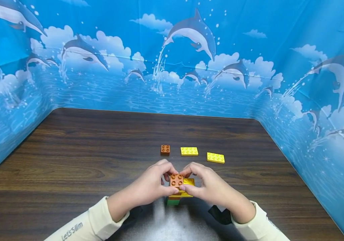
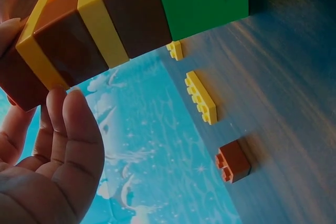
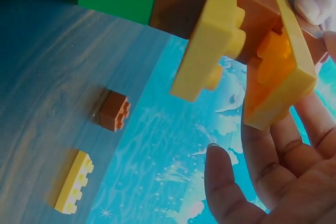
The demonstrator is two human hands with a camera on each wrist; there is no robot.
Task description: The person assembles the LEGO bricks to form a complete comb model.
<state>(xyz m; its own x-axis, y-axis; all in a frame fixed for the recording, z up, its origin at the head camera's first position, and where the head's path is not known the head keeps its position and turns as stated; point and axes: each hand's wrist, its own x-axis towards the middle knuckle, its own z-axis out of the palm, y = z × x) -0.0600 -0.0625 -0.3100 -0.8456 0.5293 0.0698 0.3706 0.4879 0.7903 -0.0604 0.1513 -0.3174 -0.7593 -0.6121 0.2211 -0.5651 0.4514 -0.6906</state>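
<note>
The near left sleeve (image 1: 78,229) bears the writing "Let's Slim" in grey. Just beyond, the left hand (image 1: 150,185) and right hand (image 1: 209,187) meet over a brick tower (image 1: 176,187) standing on the wooden table (image 1: 69,167) at near centre; both hands' fingers are curled and clamped on its brown top brick. The wrist views show the tower's green base (image 2: 202,1) on the table, with brown bricks and yellow plates alternating above it. Farther off lie a small brown brick (image 1: 165,149), a yellow plate (image 1: 189,151) to its right, and a second yellow plate (image 1: 215,157) farther right, all apart. Blue backdrop walls (image 1: 172,67) printed with dolphins, clouds and sea enclose the table on three sides
</note>
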